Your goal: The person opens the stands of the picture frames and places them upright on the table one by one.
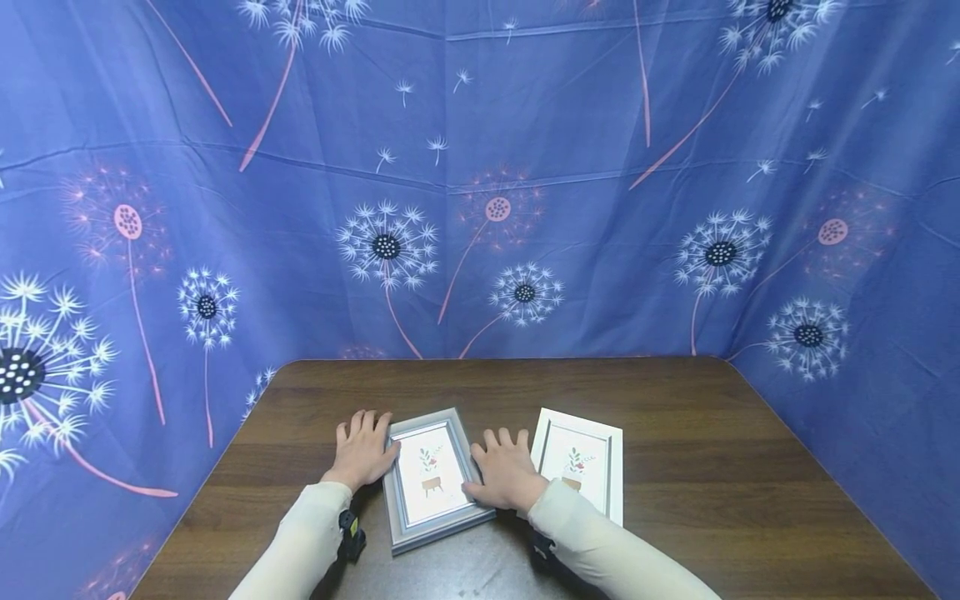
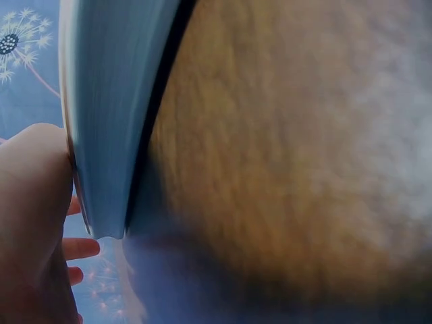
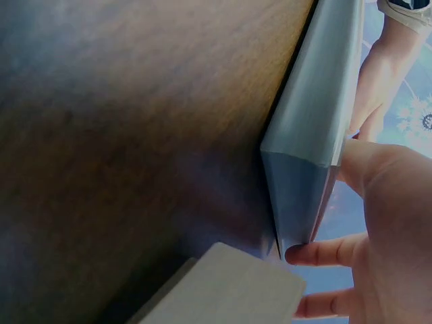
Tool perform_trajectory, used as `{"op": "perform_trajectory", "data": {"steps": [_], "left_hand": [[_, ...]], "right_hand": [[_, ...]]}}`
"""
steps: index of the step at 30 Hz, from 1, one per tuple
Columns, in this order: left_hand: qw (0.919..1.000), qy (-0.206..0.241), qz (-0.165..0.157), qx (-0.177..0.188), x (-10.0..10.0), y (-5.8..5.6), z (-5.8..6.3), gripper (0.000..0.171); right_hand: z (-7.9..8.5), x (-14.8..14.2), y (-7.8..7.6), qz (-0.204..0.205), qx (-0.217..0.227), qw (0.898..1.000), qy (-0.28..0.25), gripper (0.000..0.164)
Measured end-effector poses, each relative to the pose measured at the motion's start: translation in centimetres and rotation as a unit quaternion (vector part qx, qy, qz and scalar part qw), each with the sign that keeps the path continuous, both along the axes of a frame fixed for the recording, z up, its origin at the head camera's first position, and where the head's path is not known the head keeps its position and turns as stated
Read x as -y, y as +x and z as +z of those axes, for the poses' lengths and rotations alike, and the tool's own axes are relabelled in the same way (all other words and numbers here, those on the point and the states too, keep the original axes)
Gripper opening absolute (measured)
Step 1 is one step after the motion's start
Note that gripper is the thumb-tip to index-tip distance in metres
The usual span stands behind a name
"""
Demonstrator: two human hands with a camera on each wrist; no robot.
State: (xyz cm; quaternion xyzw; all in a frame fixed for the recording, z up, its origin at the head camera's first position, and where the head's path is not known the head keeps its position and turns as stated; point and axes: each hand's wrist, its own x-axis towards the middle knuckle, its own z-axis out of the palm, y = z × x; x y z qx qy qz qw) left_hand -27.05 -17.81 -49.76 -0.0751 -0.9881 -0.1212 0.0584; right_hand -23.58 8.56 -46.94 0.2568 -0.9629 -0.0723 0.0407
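A grey picture frame [image 1: 438, 527] lies slightly turned on the wooden table, its print showing a plant above a small stool. At its left edge is my left hand [image 1: 362, 452], the thumb on the frame's border and the other fingers spread on the far side. My right hand [image 1: 506, 473] rests at the right edge, thumb on the border, fingers stretched forward. The right wrist view shows a fingertip [image 3: 304, 254] by the frame's corner. Just right of that hand lies a white picture frame [image 1: 615, 467] with a similar print, partly covered by my right sleeve.
The brown table [image 1: 712, 467] extends to both sides and behind the frames. A blue cloth [image 1: 600, 233] with dandelion patterns hangs around the back and sides. Black wrist devices [image 1: 351, 536] sit beneath both sleeves.
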Motion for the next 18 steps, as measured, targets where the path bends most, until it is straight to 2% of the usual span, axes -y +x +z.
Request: {"op": "perform_trajectory", "data": {"steps": [6, 18], "left_hand": [[0.9999, -0.002, -0.003, 0.010, -0.09, -0.22, -0.15, 0.050], [0.9998, 0.012, 0.002, -0.012, -0.56, -0.72, -0.25, 0.039]], "right_hand": [[-0.37, 0.12, 0.02, -0.002, 0.002, 1.000, 0.001, 0.066], [-0.78, 0.33, -0.16, 0.004, -0.005, 1.000, -0.013, 0.065]]}}
